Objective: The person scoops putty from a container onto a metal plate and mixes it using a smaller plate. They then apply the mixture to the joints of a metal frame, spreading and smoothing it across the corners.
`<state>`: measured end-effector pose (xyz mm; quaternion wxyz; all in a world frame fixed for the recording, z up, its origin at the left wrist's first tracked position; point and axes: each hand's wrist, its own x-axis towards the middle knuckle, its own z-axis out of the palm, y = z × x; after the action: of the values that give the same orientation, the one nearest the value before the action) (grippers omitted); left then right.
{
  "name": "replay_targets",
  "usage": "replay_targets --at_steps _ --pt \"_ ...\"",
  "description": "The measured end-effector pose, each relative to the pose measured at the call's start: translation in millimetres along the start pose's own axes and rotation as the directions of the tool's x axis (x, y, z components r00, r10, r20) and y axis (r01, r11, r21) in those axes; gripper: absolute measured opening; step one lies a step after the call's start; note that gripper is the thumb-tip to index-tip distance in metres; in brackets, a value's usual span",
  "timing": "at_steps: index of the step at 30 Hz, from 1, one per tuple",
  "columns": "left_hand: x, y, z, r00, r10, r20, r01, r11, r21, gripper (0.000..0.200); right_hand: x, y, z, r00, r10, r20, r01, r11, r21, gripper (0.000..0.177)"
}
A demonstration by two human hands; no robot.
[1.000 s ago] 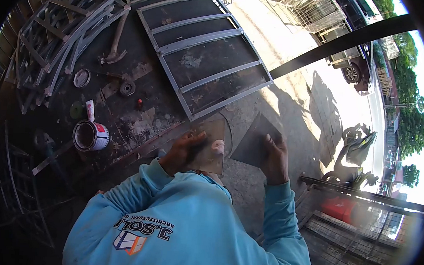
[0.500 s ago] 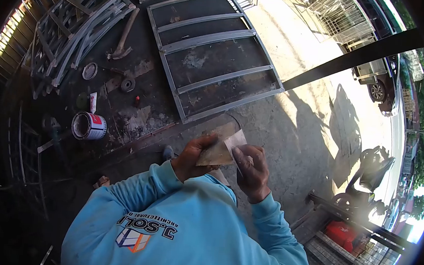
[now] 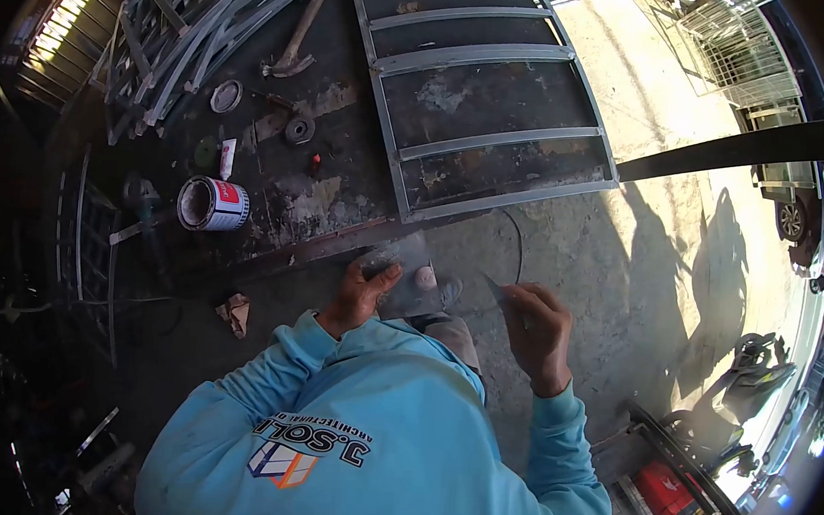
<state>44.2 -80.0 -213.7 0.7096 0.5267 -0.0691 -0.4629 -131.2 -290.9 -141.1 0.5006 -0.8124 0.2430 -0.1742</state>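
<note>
My left hand [image 3: 362,297] is closed on the edge of a flat, dusty putty board [image 3: 404,255], its thumb lying on top. To the right of it and apart, my right hand [image 3: 537,333] pinches a thin putty spreader [image 3: 492,290], now seen nearly edge-on with its tip pointing up and left. Both hands are in front of my blue shirt, above the concrete floor. On the dark worktable ahead, an opened can [image 3: 213,205] with a red and white label stands near the left hand. A small white and red tube [image 3: 227,159] is just behind it.
A welded metal frame [image 3: 490,65] lies across the worktable [image 3: 341,170]. Also on it are a hammer [image 3: 299,36], a round lid [image 3: 226,97], a grinding disc [image 3: 299,130] and stacked metal pieces [image 3: 193,27]. Crumpled paper [image 3: 234,313] lies on the floor; a red container [image 3: 664,493] is at right.
My hands have moved apart: the spreader, which was against the board, is now away to the right. The board has shifted slightly left, and the view has turned, moving the table rightward and up.
</note>
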Motion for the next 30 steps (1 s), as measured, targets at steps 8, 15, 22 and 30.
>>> replay_targets --at_steps 8,15,22,30 --pt "21.5 30.6 -33.7 0.993 0.070 0.095 -0.085 0.984 0.157 0.027 23.1 -51.5 66.5 0.977 -0.146 0.158 0.187 0.937 -0.294 0.031" --pt "44.3 57.8 -67.1 0.953 0.023 0.303 -0.075 0.984 0.159 0.037 47.9 -75.5 116.9 0.994 -0.100 0.050 0.111 0.931 -0.349 0.026" --pt "59.9 85.9 -91.1 0.881 -0.006 0.473 -0.106 0.972 0.210 0.037 58.6 -81.9 149.5 0.995 -0.088 -0.053 0.051 0.868 -0.493 0.027" --pt "71.5 87.6 -155.4 0.945 -0.211 0.248 0.113 0.927 0.358 0.025 21.2 13.1 178.4 0.618 0.779 -0.108 -0.426 0.448 0.786 0.024"
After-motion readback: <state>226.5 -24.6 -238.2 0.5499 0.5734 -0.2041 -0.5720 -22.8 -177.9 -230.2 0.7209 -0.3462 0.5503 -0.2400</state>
